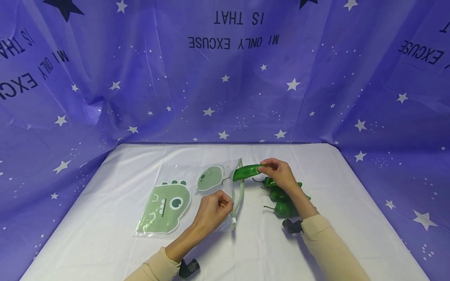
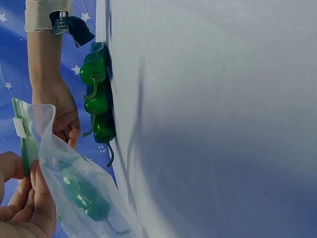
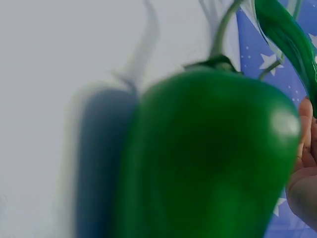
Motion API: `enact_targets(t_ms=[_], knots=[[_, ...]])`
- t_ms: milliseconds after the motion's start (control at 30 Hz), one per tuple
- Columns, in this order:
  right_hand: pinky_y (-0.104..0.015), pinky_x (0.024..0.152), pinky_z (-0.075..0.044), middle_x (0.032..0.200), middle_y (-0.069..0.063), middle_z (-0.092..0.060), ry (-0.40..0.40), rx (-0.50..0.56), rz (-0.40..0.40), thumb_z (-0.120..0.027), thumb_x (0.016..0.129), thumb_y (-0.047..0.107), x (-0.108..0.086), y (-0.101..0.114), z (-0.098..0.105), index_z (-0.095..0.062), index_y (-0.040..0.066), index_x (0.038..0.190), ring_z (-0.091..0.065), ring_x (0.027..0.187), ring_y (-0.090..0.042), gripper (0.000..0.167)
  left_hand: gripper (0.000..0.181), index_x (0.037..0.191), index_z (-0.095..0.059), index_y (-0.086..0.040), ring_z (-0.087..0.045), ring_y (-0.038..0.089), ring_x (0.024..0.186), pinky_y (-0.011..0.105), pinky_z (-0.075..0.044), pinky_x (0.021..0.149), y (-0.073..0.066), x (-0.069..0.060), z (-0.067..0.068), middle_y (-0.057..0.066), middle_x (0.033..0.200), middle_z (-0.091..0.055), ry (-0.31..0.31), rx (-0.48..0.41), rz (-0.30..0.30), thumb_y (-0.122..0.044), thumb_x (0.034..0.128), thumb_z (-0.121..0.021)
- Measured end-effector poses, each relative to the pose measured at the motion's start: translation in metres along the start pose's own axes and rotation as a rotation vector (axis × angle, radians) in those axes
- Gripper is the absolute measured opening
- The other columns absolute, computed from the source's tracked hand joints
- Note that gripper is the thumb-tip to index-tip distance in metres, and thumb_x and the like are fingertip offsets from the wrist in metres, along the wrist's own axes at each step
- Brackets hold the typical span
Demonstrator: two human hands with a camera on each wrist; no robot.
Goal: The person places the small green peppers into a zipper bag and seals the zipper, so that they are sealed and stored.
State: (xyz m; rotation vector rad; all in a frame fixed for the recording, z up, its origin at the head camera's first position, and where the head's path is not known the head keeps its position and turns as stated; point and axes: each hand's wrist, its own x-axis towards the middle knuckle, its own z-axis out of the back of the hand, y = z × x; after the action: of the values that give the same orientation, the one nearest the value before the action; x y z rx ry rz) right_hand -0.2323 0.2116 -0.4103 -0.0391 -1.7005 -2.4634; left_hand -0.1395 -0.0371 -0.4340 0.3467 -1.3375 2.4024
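Note:
My right hand (image 1: 280,174) grips a glossy green pepper (image 1: 247,171) by its blunt end in the head view. The stem end points left and lies within the mouth of a clear zip bag (image 1: 241,191). My left hand (image 1: 212,207) pinches the bag's near edge by the green zip strip, above a white slider (image 1: 234,221). In the left wrist view the gripped pepper (image 2: 85,196) shows through the clear plastic. Part of the right hand (image 3: 307,163) appears at the right edge of the right wrist view, its fingers against the pepper (image 3: 292,42).
Three more green peppers (image 1: 284,210) lie on the white tabletop (image 1: 267,249) beneath my right forearm. One of them (image 3: 208,153) fills much of the right wrist view. The bag carries green cartoon prints (image 1: 165,210). A purple star-patterned curtain (image 1: 225,97) surrounds the table's back and sides.

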Motion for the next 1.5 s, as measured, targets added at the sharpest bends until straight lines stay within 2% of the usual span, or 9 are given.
enact_targets(t_ms=[67,133,367,433,600,733,1000,1300,1500], knots=[[-0.028,0.059,-0.051,0.090,-0.017,-0.066,-0.006,-0.021,0.007,-0.072,0.085,0.012,-0.002,0.002,-0.002,-0.065,-0.005,0.105,-0.060,0.073,-0.018,0.027,0.013,0.072,-0.062,-0.014,-0.055,-0.001,0.056,0.017,-0.048,0.052,0.000,0.000,0.000,-0.010,0.062,-0.060,0.003,-0.008,-0.001,-0.004,0.0775,-0.068],[-0.032,0.062,-0.052,0.091,-0.020,-0.065,-0.002,-0.016,0.010,-0.072,0.085,0.012,-0.003,0.002,-0.004,-0.065,-0.005,0.105,-0.061,0.074,-0.020,0.027,0.012,0.072,-0.062,-0.013,-0.055,0.000,0.056,0.017,-0.048,0.052,0.000,0.000,0.000,-0.009,0.062,-0.060,0.004,-0.016,-0.003,-0.003,0.0776,-0.068],[-0.046,0.076,-0.054,0.095,-0.021,-0.067,0.022,0.060,-0.004,-0.072,0.084,0.009,-0.002,-0.001,-0.010,-0.065,-0.005,0.106,-0.064,0.089,-0.040,0.028,0.012,0.072,-0.062,-0.010,-0.057,0.003,0.057,0.015,-0.048,0.053,0.000,0.000,0.000,-0.007,0.063,-0.061,-0.003,-0.024,-0.001,-0.002,0.0778,-0.068],[-0.040,0.076,-0.055,0.097,-0.022,-0.067,0.023,0.064,-0.005,-0.072,0.084,0.008,-0.001,-0.002,-0.012,-0.065,-0.006,0.107,-0.065,0.089,-0.038,0.028,0.012,0.072,-0.062,-0.010,-0.058,0.003,0.057,0.015,-0.048,0.053,0.000,0.001,0.000,-0.007,0.063,-0.062,-0.004,-0.026,-0.002,-0.002,0.0782,-0.069],[-0.025,0.073,-0.054,0.102,-0.021,-0.067,0.007,0.053,-0.002,-0.073,0.083,0.011,0.009,-0.023,-0.018,-0.066,-0.003,0.110,-0.067,0.088,-0.023,0.031,0.012,0.073,-0.063,-0.010,-0.058,0.003,0.058,0.016,-0.049,0.054,0.000,0.001,0.000,-0.007,0.064,-0.062,-0.007,-0.037,-0.007,-0.002,0.0791,-0.070],[-0.023,0.074,-0.053,0.101,-0.015,-0.069,-0.014,0.037,0.007,-0.076,0.081,0.014,0.013,-0.030,-0.022,-0.069,0.002,0.108,-0.067,0.087,-0.018,0.031,0.012,0.074,-0.063,-0.011,-0.058,0.002,0.058,0.017,-0.049,0.054,-0.001,0.001,0.000,-0.007,0.064,-0.062,-0.011,-0.036,-0.009,-0.003,0.0790,-0.070],[-0.027,0.072,-0.055,0.095,-0.006,-0.071,-0.036,-0.052,0.023,-0.077,0.080,0.016,0.012,-0.028,-0.028,-0.072,0.010,0.103,-0.068,0.085,-0.017,0.025,0.011,0.073,-0.063,-0.010,-0.058,0.002,0.057,0.017,-0.049,0.053,-0.001,0.002,-0.001,-0.006,0.064,-0.062,-0.017,-0.046,-0.020,-0.001,0.0785,-0.069],[-0.031,0.067,-0.055,0.089,-0.001,-0.072,-0.033,-0.061,0.056,-0.078,0.079,0.020,0.011,-0.027,-0.033,-0.074,0.017,0.100,-0.068,0.080,-0.015,0.021,0.011,0.074,-0.064,-0.009,-0.058,0.002,0.058,0.017,-0.049,0.054,0.001,0.002,-0.002,-0.006,0.064,-0.062,0.000,-0.062,-0.016,-0.001,0.0786,-0.069],[-0.033,0.067,-0.055,0.087,-0.001,-0.072,-0.034,-0.065,0.065,-0.079,0.079,0.021,0.012,-0.025,-0.036,-0.073,0.015,0.098,-0.067,0.078,-0.015,0.021,0.011,0.074,-0.064,-0.010,-0.057,0.001,0.058,0.017,-0.049,0.053,0.000,0.002,-0.002,-0.007,0.064,-0.062,0.000,-0.055,-0.024,-0.002,0.0785,-0.070]])
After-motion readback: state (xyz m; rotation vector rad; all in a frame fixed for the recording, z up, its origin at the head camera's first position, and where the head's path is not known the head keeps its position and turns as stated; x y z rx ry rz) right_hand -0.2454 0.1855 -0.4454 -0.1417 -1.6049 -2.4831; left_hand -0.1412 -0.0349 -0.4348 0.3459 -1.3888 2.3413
